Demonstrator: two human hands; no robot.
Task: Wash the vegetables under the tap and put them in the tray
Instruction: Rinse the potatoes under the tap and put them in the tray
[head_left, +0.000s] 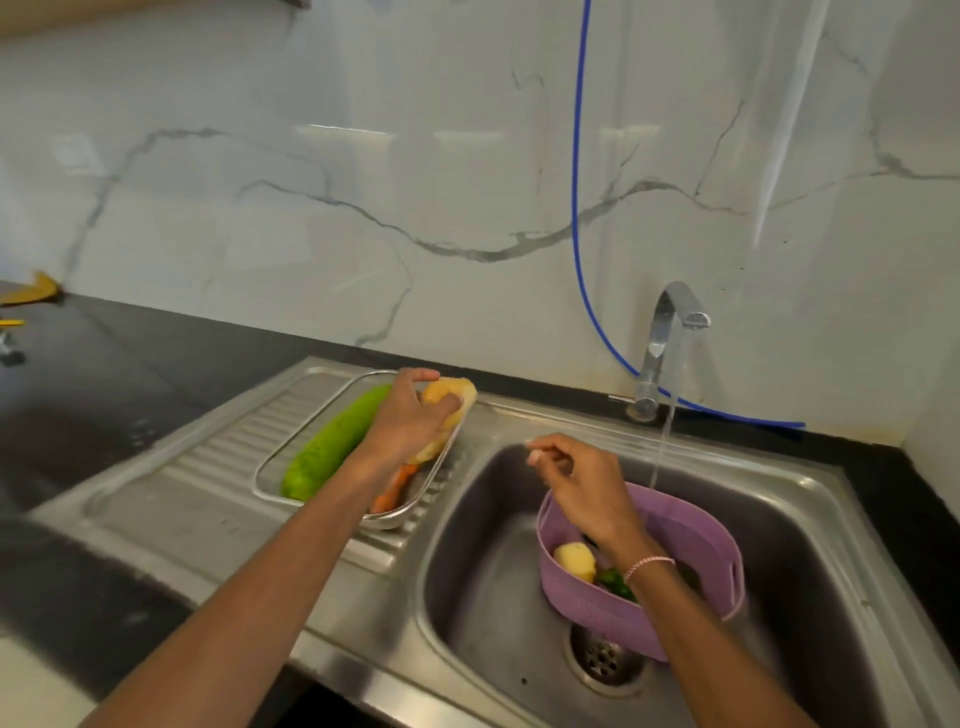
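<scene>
My left hand (410, 421) grips a yellow potato (457, 397) over the far right end of the glass tray (270, 467) on the draining board. A long green cucumber (332, 441) and an orange carrot (395, 488) lie in the tray. My right hand (576, 478) hovers above the purple basket (649, 608) in the sink, its fingers loosely curled and holding nothing. Inside the basket sit another potato (574, 561) and a green vegetable (613, 582), partly hidden by my wrist. Water runs from the tap (670, 332) onto the basket's far rim.
The steel sink (488, 582) has its drain (605, 662) just in front of the basket. A blue hose (576, 208) hangs down the marble wall and runs behind the tap. Black counter (104, 395) stretches to the left, with a yellow object (36, 291) at its far corner.
</scene>
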